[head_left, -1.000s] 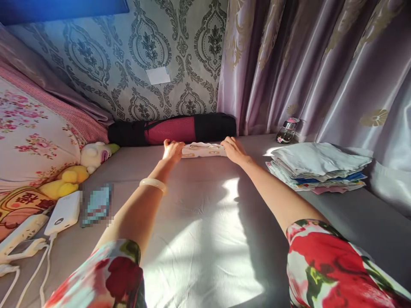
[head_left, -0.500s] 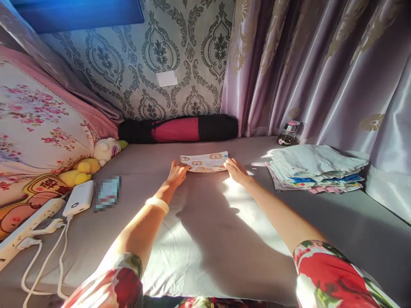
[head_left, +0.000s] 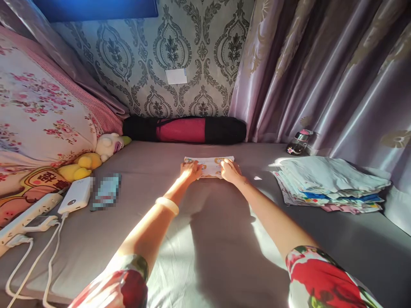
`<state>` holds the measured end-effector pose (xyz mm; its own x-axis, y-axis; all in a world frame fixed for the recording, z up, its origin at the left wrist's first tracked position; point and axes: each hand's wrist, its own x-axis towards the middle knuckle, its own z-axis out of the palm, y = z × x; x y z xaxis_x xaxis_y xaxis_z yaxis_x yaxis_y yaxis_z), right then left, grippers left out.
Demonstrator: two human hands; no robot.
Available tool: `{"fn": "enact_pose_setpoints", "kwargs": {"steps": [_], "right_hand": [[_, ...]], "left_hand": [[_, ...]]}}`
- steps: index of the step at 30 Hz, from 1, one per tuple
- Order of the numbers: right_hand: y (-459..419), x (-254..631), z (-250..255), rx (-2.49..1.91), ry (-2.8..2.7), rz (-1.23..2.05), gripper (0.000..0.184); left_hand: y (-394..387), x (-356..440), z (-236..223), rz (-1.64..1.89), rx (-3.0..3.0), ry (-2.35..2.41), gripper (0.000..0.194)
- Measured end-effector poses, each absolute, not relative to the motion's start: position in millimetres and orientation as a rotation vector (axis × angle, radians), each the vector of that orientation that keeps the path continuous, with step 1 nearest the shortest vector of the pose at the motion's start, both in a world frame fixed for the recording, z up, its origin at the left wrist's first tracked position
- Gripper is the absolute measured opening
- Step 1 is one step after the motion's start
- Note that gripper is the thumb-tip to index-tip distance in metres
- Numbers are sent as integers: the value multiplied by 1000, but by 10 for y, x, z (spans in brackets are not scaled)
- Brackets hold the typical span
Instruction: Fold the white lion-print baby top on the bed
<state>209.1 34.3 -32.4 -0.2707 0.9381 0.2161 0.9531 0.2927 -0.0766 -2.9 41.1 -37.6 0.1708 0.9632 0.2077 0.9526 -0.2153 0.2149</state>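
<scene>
A small folded white cloth with orange and green printed figures lies in the middle of the bed. My left hand is on its left part, fingers bent and closed on the fabric. On the right part, my right hand has its fingers curled onto the cloth in the same way. Both hands cover some of the print, and the fingertips are partly hidden. Off to the right rests a stack of folded cloths, pale on top, with blue and pink layers below.
A black and red rolled bag lies along the wall. Near the curtain stands a dark bottle. At left are plush toys, a white power bank, a power strip, cables and a blurred pale-blue item.
Both hands have moved inward from the cloth's side edges onto its top. The view has shifted slightly, so the surroundings sit differently in the picture.
</scene>
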Motion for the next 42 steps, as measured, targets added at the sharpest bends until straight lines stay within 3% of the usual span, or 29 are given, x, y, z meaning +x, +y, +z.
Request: {"fn": "enact_pose_setpoints", "kwargs": {"steps": [13,33,42], "right_hand": [[747,1662,-605,-1808,-2452,188,55],[841,2107,-641,-2163,-2170,178,55],[843,2280,-680,-2242,-2109,221,58]], "left_hand": [[722,335,-710,412,2482,1780,45],[827,-92,-710,316,2296,2028,58],[940,-371,-761,196,2310,1906,63]]}}
